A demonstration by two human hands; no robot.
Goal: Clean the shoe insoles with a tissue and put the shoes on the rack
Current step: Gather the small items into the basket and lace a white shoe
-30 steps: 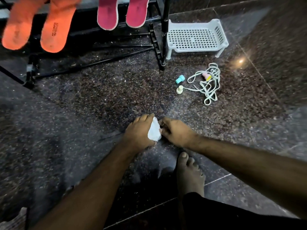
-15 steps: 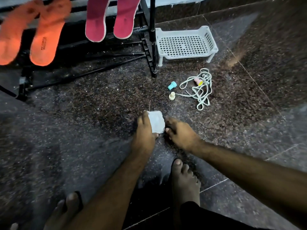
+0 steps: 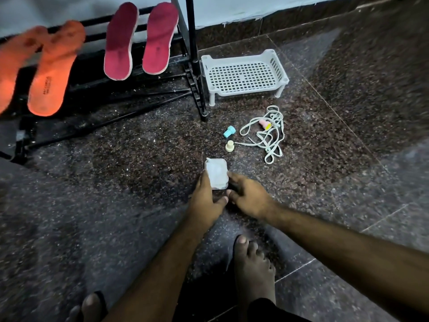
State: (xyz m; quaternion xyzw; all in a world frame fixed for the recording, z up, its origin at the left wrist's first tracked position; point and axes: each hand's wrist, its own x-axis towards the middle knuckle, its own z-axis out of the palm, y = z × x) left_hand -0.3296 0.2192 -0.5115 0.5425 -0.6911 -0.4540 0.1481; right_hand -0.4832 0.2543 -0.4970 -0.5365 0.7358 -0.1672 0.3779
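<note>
A folded white tissue (image 3: pixel 216 173) is low over the dark floor in the middle of the head view. My left hand (image 3: pixel 206 201) holds it along its left edge, fingers curled beside and under it. My right hand (image 3: pixel 249 197) touches the tissue's right edge with its fingertips. Two pink insoles (image 3: pixel 139 40) and two orange insoles (image 3: pixel 50 75) lean on the black shoe rack (image 3: pixel 195 66) at the upper left.
A small white perforated plastic stand (image 3: pixel 243 75) sits right of the rack. A tangle of pale laces (image 3: pixel 270 135), a blue cap (image 3: pixel 229 131), a cream cap (image 3: pixel 229 146) and a pink piece (image 3: pixel 264 124) lie on the floor. My bare feet (image 3: pixel 253 270) are near the bottom.
Both hands have moved forward over the floor with the tissue. It was crumpled between my hands and now shows as a flat folded square.
</note>
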